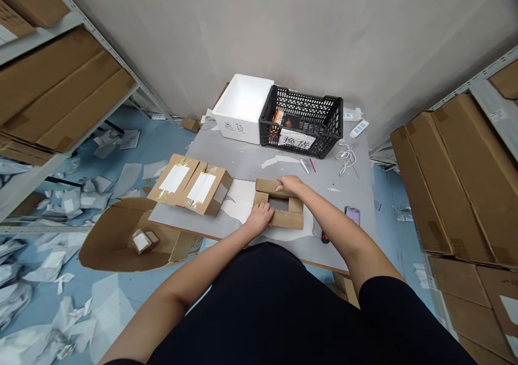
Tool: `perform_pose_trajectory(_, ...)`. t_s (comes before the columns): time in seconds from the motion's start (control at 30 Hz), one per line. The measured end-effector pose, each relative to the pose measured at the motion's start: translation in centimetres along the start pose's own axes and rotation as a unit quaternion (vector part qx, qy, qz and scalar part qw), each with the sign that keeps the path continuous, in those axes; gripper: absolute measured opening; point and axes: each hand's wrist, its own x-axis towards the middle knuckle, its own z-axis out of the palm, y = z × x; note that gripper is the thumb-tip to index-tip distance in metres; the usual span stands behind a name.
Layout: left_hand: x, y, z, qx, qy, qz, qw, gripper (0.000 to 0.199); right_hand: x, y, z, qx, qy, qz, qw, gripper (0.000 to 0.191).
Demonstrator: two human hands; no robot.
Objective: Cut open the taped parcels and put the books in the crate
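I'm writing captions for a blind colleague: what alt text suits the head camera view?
A person's left hand and right hand rest on a brown cardboard frame with a rectangular opening on a grey table. A taped cardboard box lies to the left; a white foam box and black plastic crate stand behind.

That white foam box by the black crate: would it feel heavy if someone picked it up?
The white foam box probably feels very light for its size: it looks like thick foam, and nothing shows inside it. It would likely hold its shape, but its rim could chip under hard fingers. Pushed, it may nudge the black crate beside it.
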Motion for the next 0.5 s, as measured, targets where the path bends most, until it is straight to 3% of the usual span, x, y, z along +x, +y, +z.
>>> perform_pose_trajectory(0.1, -0.9, 0.6, 0.0, 0.0, -0.002, 0.009, 1.0, 0.034, 0.3, 0.4, 0.1, 0.006, 0.013, 0.012, 1.0, 0.037)
perform_pose_trajectory(0.23, -1.5, 0.9, 0.1, -0.003, 0.007, 0.01, 1.0, 0.029, 0.7, 0.7, 0.6, 0.018, 0.021, 0.019, 0.999, 0.036)
perform_pose_trajectory(0.4, -1.1, 1.1, -0.3, -0.004, -0.019, 0.006, 1.0, 0.018, 0.9, 0.6, 1.2, 0.03, 0.028, 0.029, 0.999, 0.039)
perform_pose_trajectory(0.5, 0.0, 1.6, -0.7, -0.009, -0.045, -0.015, 0.999, 0.023, 0.9, 0.3, 1.5, 0.033, 0.035, 0.033, 0.998, 0.04)
